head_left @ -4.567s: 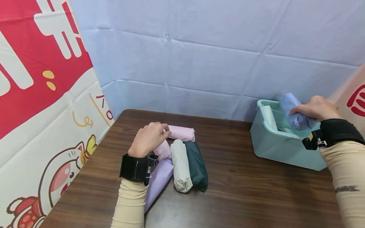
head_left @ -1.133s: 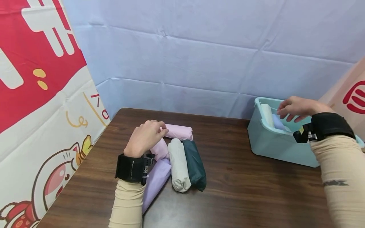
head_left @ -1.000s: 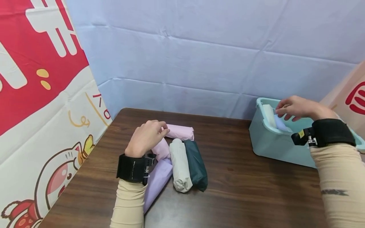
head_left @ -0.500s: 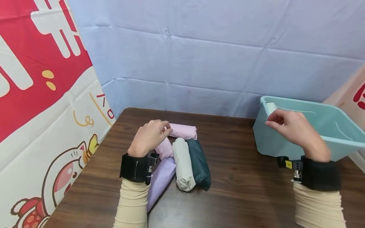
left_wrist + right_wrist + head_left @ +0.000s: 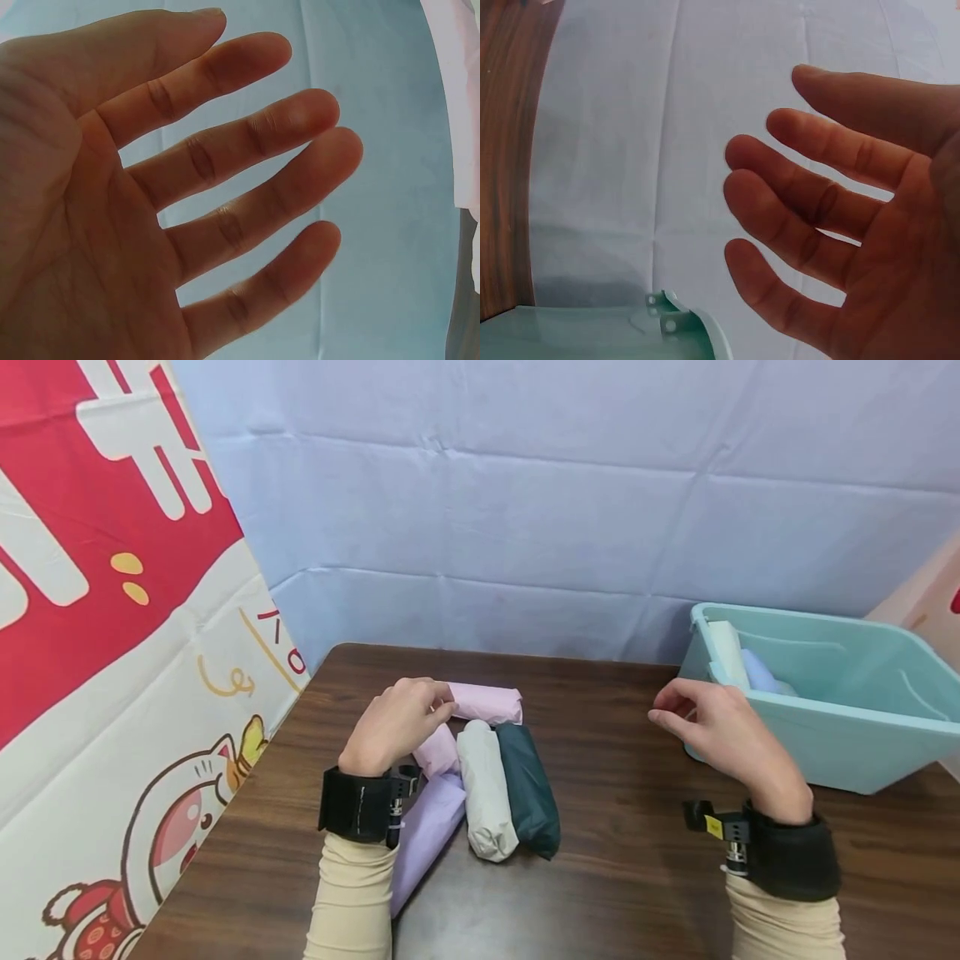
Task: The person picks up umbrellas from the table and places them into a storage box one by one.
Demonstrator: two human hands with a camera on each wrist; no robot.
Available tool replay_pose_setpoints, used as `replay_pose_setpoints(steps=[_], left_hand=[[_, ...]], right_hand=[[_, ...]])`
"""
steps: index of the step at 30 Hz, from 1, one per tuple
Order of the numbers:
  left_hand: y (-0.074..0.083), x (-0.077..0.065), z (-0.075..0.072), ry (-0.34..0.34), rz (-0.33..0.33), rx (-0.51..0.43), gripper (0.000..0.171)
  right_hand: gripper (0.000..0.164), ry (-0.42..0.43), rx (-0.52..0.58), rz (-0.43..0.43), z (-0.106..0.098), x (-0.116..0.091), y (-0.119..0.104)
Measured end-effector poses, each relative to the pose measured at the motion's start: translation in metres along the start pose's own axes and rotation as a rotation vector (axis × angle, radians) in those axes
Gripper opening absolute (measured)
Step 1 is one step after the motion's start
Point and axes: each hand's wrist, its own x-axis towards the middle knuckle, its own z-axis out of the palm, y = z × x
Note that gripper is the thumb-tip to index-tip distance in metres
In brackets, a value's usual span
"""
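My left hand hovers over two pink rolled bundles, one at the back and one partly hidden beneath it. Its fingers are spread and hold nothing in the left wrist view. Beside them lie a purple bundle, a pale grey-green bundle with a rounded end, and a dark green bundle; they look like folded umbrellas. My right hand is in the air left of the light teal bin, fingers loosely bent around nothing. Inside the bin are a whitish bundle and a blue one.
The dark wooden table carries everything. A pale blue cloth hangs behind it, and a printed red and white cloth borders the left. The bin stands at the table's back right; its near wall rises beside my right hand.
My right hand lowered the blue bundle into the bin and let go. It then moved left and toward me, out of the bin. The left hand has stayed about where it was.
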Motion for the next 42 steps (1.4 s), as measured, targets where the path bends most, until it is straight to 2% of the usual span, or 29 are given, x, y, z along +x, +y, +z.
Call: replay_pose_setpoints(steps=[8,17,29,42], left_hand=[[-0.002,0.003,-0.002,0.008,0.025,-0.017,0.014],[-0.001,0.004,0.003,-0.001,0.053,-0.014,0.018],[0.002,0.01,0.009,-0.035,0.039,-0.012,0.013],[0.007,0.015,0.011,-0.041,0.032,0.0,0.014]], right_hand=[[0.003,-0.03,-0.008,-0.042,0.004,0.013,-0.003],[0.003,-0.06,0.001,-0.054,0.008,0.012,0.001],[0.01,-0.107,-0.016,-0.068,0.007,0.014,0.007],[0.006,-0.112,-0.008,-0.093,0.006,0.016,0.012]])
